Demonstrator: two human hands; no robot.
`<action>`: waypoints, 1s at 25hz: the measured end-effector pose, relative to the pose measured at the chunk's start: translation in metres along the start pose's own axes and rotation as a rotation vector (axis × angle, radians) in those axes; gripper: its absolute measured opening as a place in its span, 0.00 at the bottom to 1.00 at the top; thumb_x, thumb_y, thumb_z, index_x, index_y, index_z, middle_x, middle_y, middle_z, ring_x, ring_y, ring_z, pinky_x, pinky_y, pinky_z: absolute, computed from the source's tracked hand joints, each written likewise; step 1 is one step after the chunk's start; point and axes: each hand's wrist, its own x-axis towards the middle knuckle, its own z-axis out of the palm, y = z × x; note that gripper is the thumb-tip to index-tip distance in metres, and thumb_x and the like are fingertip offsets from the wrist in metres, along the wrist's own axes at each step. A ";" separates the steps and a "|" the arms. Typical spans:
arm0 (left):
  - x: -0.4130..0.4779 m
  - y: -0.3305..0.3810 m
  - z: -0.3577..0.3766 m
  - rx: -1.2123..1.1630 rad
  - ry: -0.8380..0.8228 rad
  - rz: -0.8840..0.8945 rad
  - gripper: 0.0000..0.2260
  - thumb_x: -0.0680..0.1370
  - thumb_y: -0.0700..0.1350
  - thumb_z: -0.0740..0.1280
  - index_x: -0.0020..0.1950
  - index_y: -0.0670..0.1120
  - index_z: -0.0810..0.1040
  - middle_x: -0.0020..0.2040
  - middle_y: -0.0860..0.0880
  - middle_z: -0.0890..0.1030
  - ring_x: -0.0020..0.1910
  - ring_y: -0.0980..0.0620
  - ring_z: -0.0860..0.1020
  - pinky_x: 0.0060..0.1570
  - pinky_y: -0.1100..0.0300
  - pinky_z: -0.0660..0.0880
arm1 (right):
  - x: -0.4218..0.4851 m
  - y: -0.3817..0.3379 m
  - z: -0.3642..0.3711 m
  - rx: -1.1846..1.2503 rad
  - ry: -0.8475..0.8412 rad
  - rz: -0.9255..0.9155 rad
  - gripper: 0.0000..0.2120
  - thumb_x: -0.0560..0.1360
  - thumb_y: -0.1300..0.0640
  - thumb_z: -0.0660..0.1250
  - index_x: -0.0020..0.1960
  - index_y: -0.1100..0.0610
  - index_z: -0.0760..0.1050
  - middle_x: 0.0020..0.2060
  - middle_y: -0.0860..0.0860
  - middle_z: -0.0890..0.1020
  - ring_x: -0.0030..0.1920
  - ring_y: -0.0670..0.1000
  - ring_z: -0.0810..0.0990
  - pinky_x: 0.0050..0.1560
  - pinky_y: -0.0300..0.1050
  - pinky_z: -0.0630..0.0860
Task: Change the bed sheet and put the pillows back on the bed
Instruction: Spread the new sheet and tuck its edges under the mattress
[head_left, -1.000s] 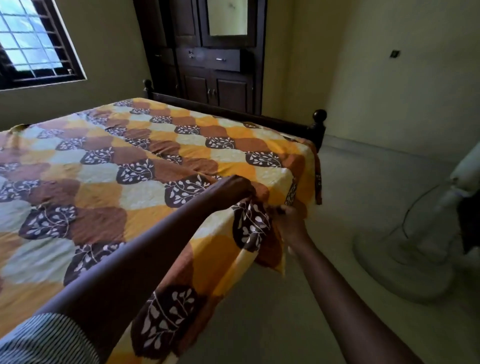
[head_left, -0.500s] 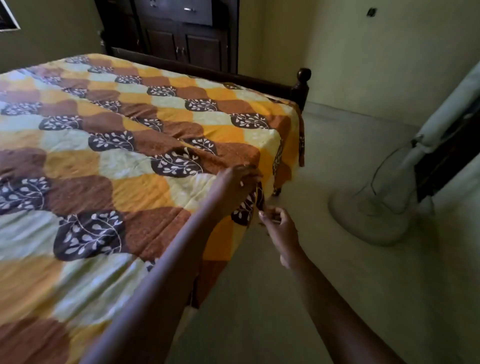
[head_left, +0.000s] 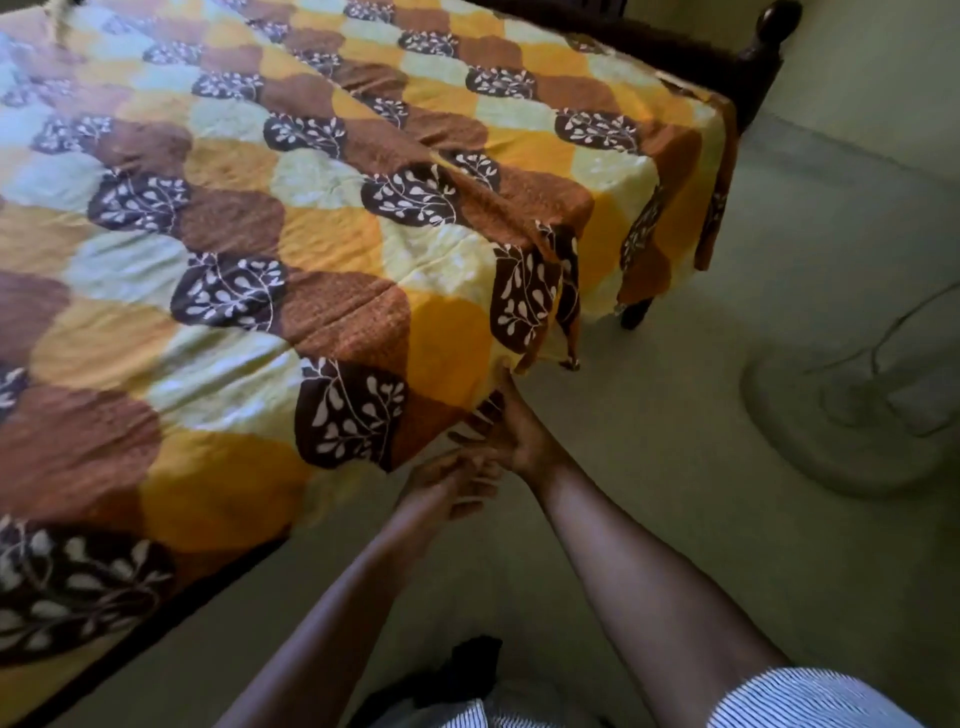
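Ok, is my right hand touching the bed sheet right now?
Touching. The head view shows the right hand with its fingertips against the hanging lower edge of the bed sheet, with no gap between them.

A bed sheet (head_left: 311, 260) shows scallops of orange, rust-brown and pale yellow, with white leaf sprigs on dark-brown patches; far right, a dark-brown bedpost (head_left: 769, 31); near right, a white, dark-pinstriped sleeve (head_left: 810, 701).
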 end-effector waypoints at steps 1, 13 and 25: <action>-0.002 -0.011 0.003 -0.118 0.067 -0.083 0.09 0.80 0.44 0.59 0.52 0.48 0.79 0.49 0.48 0.81 0.49 0.50 0.79 0.50 0.58 0.74 | 0.003 0.001 0.001 0.004 -0.005 0.015 0.25 0.74 0.38 0.61 0.62 0.53 0.73 0.52 0.52 0.81 0.53 0.53 0.79 0.51 0.53 0.78; 0.055 -0.033 0.013 -0.683 0.376 -0.036 0.23 0.77 0.42 0.64 0.72 0.50 0.64 0.67 0.47 0.72 0.52 0.52 0.76 0.47 0.57 0.74 | -0.006 -0.013 -0.046 0.037 0.098 -0.069 0.03 0.73 0.55 0.69 0.45 0.53 0.77 0.29 0.46 0.78 0.23 0.40 0.71 0.21 0.31 0.66; 0.031 -0.021 0.009 -0.695 0.257 -0.461 0.09 0.79 0.48 0.60 0.49 0.43 0.73 0.47 0.44 0.77 0.47 0.46 0.76 0.46 0.52 0.74 | 0.009 -0.014 -0.041 -0.251 0.166 0.118 0.07 0.72 0.51 0.71 0.42 0.53 0.75 0.26 0.48 0.68 0.28 0.46 0.65 0.35 0.40 0.64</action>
